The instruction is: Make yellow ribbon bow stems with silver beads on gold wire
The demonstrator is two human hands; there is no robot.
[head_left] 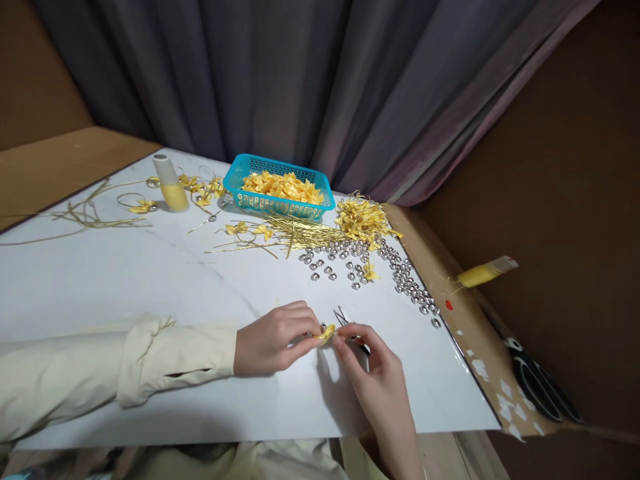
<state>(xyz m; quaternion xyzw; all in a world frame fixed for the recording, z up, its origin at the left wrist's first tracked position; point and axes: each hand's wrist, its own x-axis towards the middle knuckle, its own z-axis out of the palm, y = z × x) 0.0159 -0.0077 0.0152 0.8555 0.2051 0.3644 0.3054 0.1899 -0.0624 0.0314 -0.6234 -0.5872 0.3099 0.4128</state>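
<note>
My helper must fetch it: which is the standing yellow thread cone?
On the white board, find the blue basket at its back. The thread cone stands left of it. Unlike the other cone, lying off the board's right edge, it is upright.

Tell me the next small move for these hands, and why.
Probably close the metal tool onto the small yellow bow. The left hand pinches the bow over the white board; the right hand touches it while holding the tool, whose tips lie right beside the bow. The silver beads lie farther off, untouched.
</note>
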